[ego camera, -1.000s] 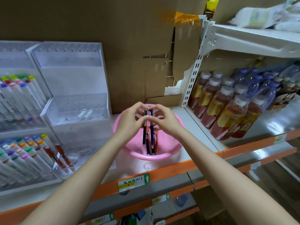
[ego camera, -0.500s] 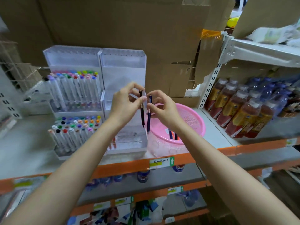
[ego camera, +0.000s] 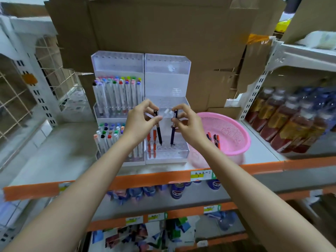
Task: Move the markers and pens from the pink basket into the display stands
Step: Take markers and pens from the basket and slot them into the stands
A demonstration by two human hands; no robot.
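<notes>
two pens going tip-down into the near tier of the clear stand

the black pen [ego camera: 157,127] and the dark blue pen [ego camera: 173,128] are hanging nearly upright, tips down, side by side but apart. their tips are sitting at the holes of the near tier of the right display stand [ego camera: 169,155]; whether either tip is already inside a hole i cannot tell. the left hand [ego camera: 140,122] is pinching the black pen near its top between thumb and fingertips, and the right hand [ego camera: 189,124] is pinching the dark blue pen the same way.

just left of the black pen, orange pens [ego camera: 151,136] are standing in the same tier. the left display stand [ego camera: 118,60], touching the right one, is carrying rows of capped markers [ego camera: 118,91]. to the right, the pink basket [ego camera: 236,148] is sitting on the shelf [ego camera: 54,142] with a few pens [ego camera: 214,139] lying in it.

this looks like the seating step, with the task only partly through. the next move is likely calling for each tip to line up over a free hole, a straight push down, and a release only once the pen is standing alone, so neither one is leaning into the orange pens. then both hands are probably going right, to the basket.
</notes>
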